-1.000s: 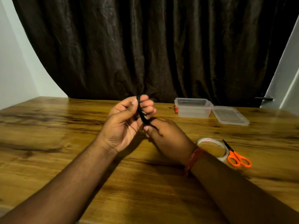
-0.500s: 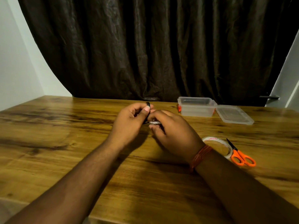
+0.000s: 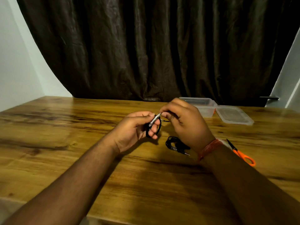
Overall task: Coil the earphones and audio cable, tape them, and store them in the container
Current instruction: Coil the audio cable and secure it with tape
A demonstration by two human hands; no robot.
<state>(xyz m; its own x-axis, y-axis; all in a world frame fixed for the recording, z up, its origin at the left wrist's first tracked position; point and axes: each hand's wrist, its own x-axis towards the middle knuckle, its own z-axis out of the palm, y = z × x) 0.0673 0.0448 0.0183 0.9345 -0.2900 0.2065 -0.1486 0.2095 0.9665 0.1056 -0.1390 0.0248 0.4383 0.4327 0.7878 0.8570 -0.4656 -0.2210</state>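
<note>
The left hand [image 3: 136, 127] is raised just above the wooden table [image 3: 65, 135], fingers curled round a small black coil of cable [image 3: 153, 127], which it grips upright between thumb and fingers. A strip of clear tape [image 3: 155, 119] runs slantwise from the top of that coil up to the right hand [image 3: 186, 122]. The right hand is close beside the left, knuckles up, its thumb and forefinger pinching the upper end of the tape strip; whether the strip already adheres to the coil cannot be told, as the frame is blurred at that spot. A thin dark cable end shows between the two hands, just under the right hand's fingertips. An orange thread band [image 3: 208, 147] circles the right wrist. On the table, just below the right hand and apart from both hands, lies a second black bundle of cable [image 3: 176, 144], loosely coiled, with a metal jack plug pointing toward the near right. To the right of the wrist lie orange-handled scissors [image 3: 241, 155], blades pointing away from the person; a roll of tape beside them is mostly hidden by the wrist. Behind the right hand, near the table's far edge, stands a clear plastic container [image 3: 206, 106], uncovered, with its clear lid [image 3: 233, 115] lying flat just to its right. A dark curtain [image 3: 154, 46] hangs behind the table.
</note>
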